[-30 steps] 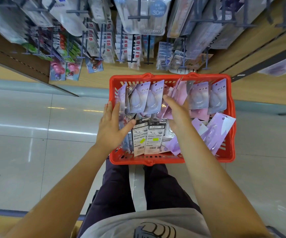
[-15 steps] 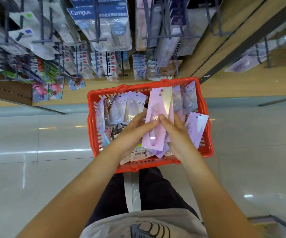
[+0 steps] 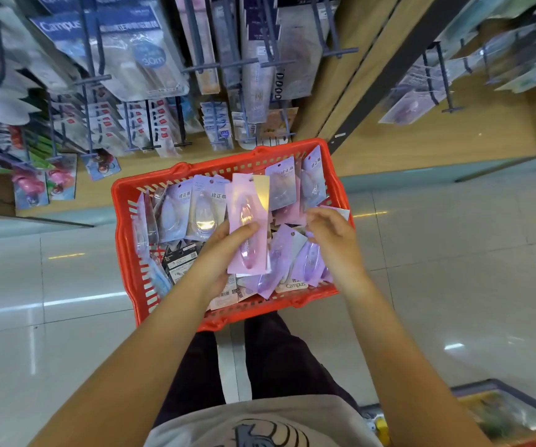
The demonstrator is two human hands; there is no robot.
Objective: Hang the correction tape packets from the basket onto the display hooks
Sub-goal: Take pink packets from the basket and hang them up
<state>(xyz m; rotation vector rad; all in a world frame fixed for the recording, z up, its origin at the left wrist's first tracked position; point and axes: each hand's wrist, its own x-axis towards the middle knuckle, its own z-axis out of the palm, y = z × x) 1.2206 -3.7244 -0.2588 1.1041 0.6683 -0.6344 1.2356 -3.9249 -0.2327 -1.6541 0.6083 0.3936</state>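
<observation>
A red basket (image 3: 125, 227) is seen on the pale tiled floor (image 3: 50, 285), just in front of the person's legs. It is filled with correction tape packets (image 3: 202, 208): pale lilac ones are stood on edge along the far side, purple ones are heaped at the near right, and a few dark-backed cards are lain at the near left. A pink packet (image 3: 249, 227) is gripped by the left hand (image 3: 220, 253), raised above the basket's middle, with the thumb pressed across its front. The right hand (image 3: 331, 233) is held over the right side of the basket, fingers curled loosely just above the purple packets; whether anything is pinched cannot be told. Beyond the basket, the display hooks (image 3: 234, 64) on the wooden shelving are hung with other packaged stationery.
</observation>
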